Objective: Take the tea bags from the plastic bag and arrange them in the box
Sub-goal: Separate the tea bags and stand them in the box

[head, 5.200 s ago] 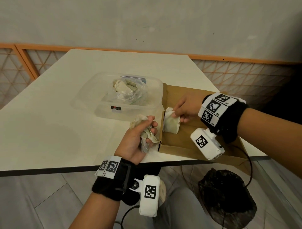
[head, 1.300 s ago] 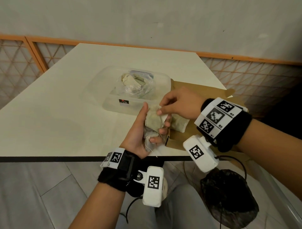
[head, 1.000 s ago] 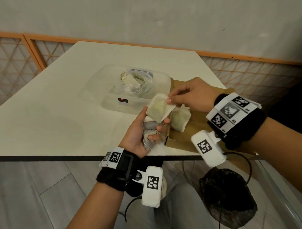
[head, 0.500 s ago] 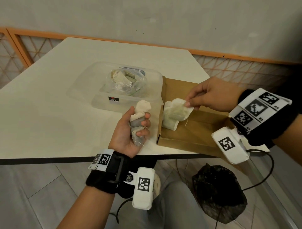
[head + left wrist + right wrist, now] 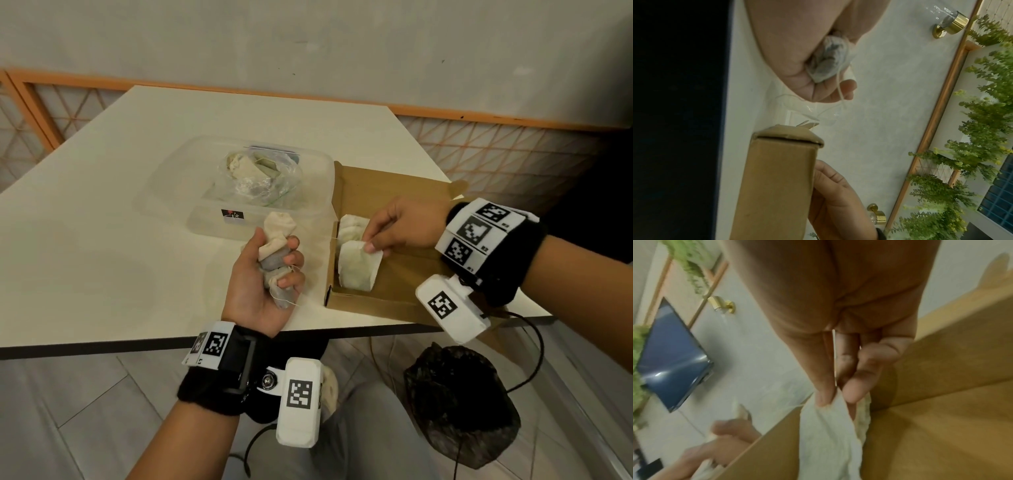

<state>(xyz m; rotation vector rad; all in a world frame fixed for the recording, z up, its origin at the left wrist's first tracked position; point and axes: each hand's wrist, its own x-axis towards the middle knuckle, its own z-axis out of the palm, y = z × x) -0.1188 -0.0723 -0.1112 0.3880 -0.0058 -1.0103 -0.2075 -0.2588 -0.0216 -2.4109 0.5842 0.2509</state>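
Observation:
My left hand [image 5: 270,270] grips a bunch of tea bags [image 5: 275,246] just left of the brown cardboard box [image 5: 407,274]; a grey bag end and thread [image 5: 827,63] stick out under the fist. My right hand [image 5: 387,233] pinches the top corner of one white tea bag [image 5: 358,270] between thumb and finger [image 5: 851,392], standing it inside the box at its left wall. More tea bags [image 5: 351,226] stand behind it. The clear plastic bag [image 5: 260,181] with tea bags lies in a transparent container [image 5: 171,185] further back.
The white table [image 5: 85,257] ends at a dark front edge close to my wrists. A black bag [image 5: 459,401] sits on the floor below the box. An orange lattice rail [image 5: 496,154] runs behind the table. Cables hang from the wrist cameras.
My right hand drew one tea bag from the left hand's bunch, carried it right and lowered it into the box. The left hand stayed beside the box, still gripping the rest.

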